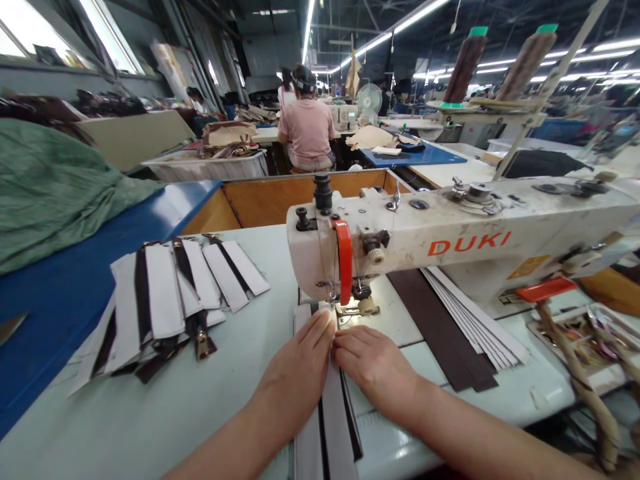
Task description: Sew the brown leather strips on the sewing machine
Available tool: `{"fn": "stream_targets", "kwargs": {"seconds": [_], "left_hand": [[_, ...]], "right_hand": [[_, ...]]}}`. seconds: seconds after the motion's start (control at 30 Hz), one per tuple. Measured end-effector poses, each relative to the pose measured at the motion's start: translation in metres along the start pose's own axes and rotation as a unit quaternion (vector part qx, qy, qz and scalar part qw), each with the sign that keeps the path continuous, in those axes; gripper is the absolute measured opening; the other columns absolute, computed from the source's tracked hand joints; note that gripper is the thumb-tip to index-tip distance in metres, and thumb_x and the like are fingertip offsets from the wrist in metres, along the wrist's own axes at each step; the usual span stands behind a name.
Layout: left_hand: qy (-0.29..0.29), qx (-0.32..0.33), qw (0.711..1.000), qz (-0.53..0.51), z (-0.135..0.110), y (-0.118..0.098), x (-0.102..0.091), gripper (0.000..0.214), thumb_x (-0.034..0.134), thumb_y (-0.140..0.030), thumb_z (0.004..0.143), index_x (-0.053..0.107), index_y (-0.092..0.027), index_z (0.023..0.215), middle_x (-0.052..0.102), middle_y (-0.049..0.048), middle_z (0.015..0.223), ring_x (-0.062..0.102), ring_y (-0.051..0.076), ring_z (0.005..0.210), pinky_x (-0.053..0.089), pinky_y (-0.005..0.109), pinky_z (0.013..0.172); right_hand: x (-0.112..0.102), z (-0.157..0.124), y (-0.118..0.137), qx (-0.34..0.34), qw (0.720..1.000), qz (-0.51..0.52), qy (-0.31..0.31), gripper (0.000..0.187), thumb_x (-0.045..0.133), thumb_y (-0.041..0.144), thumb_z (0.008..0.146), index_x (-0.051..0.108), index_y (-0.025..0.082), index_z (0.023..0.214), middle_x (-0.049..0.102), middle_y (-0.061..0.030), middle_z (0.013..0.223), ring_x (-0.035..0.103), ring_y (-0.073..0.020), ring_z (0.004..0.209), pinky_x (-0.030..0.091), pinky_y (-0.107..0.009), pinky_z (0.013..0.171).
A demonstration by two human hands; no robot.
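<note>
My left hand [300, 363] lies flat, fingers together, on a long white strip piece with a dark zipper [325, 427] running toward me. My right hand [373, 367] rests beside it, fingers pressing the same piece just before the presser foot [353, 308] of a white DUKI sewing machine [450, 247]. The fingertips of both hands meet at the needle area. Neither hand grips anything; both press the piece to the table.
A fanned pile of sewn white-and-dark zipper pieces [165, 300] lies at the left. Dark and white strips [460, 327] are stacked under the machine arm. Green cloth [55, 193] sits on a blue surface [65, 293]. A person in pink [306, 130] sits ahead. A parts tray [590, 340] is right.
</note>
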State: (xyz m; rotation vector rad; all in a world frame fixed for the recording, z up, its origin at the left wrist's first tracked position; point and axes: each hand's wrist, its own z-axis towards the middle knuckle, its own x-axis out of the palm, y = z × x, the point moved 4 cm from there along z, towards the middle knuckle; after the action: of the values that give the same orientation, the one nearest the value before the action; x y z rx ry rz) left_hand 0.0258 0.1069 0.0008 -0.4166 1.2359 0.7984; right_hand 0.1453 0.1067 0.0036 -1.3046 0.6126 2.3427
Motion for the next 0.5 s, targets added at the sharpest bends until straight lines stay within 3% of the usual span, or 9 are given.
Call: {"fn": "stream_targets", "kwargs": {"seconds": [0.5], "left_hand": [[-0.013, -0.016, 0.999, -0.031, 0.0031, 0.0047, 0.0021, 0.042, 0.030, -0.004, 0.088, 0.050, -0.005, 0.124, 0.058, 0.0162, 0.127, 0.051, 0.023, 0.122, 0.045, 0.039, 0.101]], "right_hand": [[-0.0012, 0.0027, -0.0048, 0.013, 0.999, 0.012, 0.027, 0.011, 0.059, 0.016, 0.090, 0.062, 0.012, 0.080, 0.066, -0.0067, 0.091, 0.059, -0.0208, 0.094, 0.048, -0.032, 0.088]]}}
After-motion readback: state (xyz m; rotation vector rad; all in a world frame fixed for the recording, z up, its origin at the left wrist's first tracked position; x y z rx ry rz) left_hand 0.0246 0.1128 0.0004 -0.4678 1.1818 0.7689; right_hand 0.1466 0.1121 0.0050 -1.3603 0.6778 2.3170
